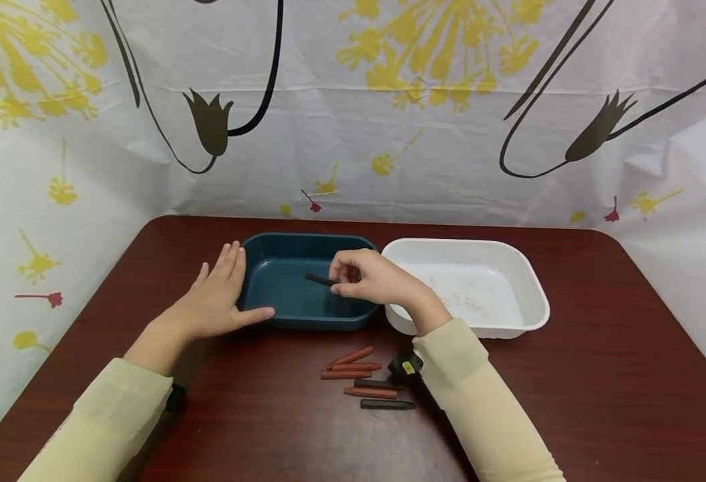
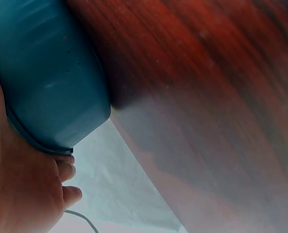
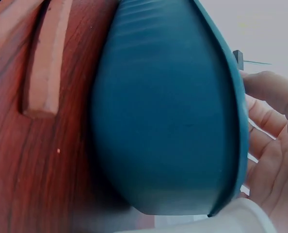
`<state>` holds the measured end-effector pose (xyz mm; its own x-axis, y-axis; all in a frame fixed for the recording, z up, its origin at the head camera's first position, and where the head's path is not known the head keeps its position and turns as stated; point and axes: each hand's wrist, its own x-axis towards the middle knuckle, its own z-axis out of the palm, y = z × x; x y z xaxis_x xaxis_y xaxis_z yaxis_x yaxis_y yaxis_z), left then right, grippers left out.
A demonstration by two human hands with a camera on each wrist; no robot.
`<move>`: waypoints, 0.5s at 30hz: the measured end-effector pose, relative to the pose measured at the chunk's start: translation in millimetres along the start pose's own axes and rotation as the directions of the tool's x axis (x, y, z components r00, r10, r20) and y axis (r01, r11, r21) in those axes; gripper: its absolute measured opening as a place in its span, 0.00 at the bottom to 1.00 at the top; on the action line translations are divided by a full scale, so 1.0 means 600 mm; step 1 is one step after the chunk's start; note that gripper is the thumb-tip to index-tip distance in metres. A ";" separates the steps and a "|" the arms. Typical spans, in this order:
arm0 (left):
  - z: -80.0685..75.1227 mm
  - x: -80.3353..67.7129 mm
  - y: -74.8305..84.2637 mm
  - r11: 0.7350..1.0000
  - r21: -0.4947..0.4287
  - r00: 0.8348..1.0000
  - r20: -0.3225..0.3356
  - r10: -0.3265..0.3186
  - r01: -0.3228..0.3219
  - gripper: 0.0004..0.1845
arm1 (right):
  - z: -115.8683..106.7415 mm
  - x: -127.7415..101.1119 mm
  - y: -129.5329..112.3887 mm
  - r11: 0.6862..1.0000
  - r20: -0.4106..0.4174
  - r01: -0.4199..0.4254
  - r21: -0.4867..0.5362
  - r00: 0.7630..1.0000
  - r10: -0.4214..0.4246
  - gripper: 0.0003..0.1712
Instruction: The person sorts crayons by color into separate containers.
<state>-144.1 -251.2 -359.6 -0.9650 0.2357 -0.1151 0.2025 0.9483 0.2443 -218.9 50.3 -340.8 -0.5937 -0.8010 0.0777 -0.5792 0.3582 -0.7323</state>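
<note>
A dark teal tray [image 1: 280, 314] stands on the brown table, with a white tray [image 1: 528, 294] touching its right side. My right hand [image 1: 362, 276] hovers over the teal tray and pinches a short dark crayon [image 1: 319, 279] by one end. My left hand [image 1: 216, 294] lies flat with straight fingers against the teal tray's left wall [image 2: 47, 87]. In the right wrist view the teal tray's outer wall [image 3: 168, 126] fills the middle, with a reddish crayon [image 3: 44, 63] on the table beside it.
Several reddish and dark crayons [image 1: 362, 378] lie loose on the table in front of the trays, near my right forearm. A small black and yellow object [image 1: 405, 366] sits beside them. A flowered cloth hangs behind the table.
</note>
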 end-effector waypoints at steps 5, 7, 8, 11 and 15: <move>0.001 0.000 0.001 1.000 0.003 1.000 -0.004 0.003 -0.003 0.66 | 0.003 0.009 0.004 1.000 -0.007 -0.007 -0.004 1.000 0.007 0.04; 0.000 -0.001 0.002 1.000 0.005 1.000 -0.004 0.002 -0.002 0.66 | 0.003 0.012 0.005 1.000 -0.008 -0.010 -0.012 1.000 0.010 0.04; 0.000 -0.001 0.002 1.000 0.006 1.000 -0.004 0.001 -0.001 0.66 | 0.004 0.013 0.006 1.000 -0.010 -0.012 -0.015 1.000 0.012 0.04; -0.001 0.000 0.004 1.000 0.008 1.000 -0.007 0.000 0.000 0.66 | 0.005 0.014 0.007 0.999 -0.016 -0.024 -0.024 1.000 0.023 0.05; -0.001 0.000 0.004 1.000 0.010 1.000 -0.009 0.001 -0.001 0.66 | 0.009 0.014 0.006 0.998 -0.022 -0.048 -0.032 0.999 0.047 0.07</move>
<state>-143.8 -249.1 -358.3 -0.9662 0.2348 -0.1061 0.2051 0.9501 0.2352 -222.9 42.2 -346.5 -0.6325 -0.7724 0.0581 -0.5677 0.4112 -0.7132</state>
